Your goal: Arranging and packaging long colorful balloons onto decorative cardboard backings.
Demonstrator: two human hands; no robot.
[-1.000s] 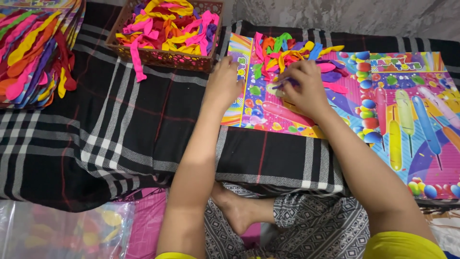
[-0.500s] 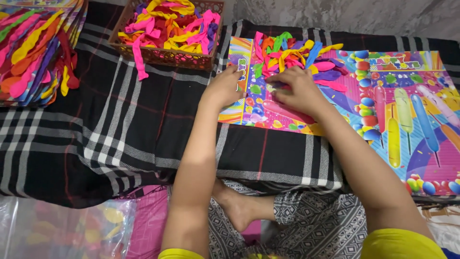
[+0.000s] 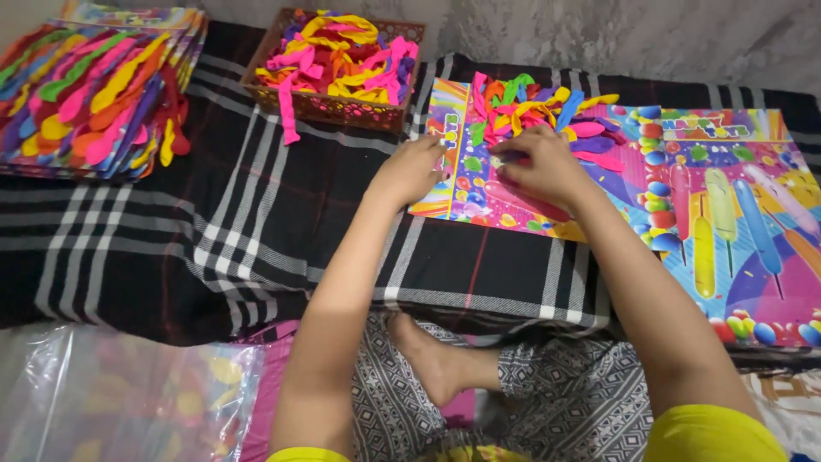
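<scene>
Two hands are laid on a colourful printed card (image 3: 479, 192) near the far edge of the black plaid blanket (image 3: 214, 231). The left hand (image 3: 410, 169) is pressed flat on the card's left edge, nothing grasped. The right hand (image 3: 539, 167) is curled over the card's middle, fingertips at a pink balloon (image 3: 522, 198); whether it is pinched cannot be told. A bunch of uninflated long balloons (image 3: 534, 107) is fixed at the card's far end. Right of it lies a larger printed sheet (image 3: 727, 222). A brown basket of loose balloons (image 3: 338, 64) sits at the far edge; finished cards (image 3: 94, 94) are stacked at the far left corner. Risk: the card may slide or crease if left-hand pressure is eased while the balloon is pulled.
</scene>
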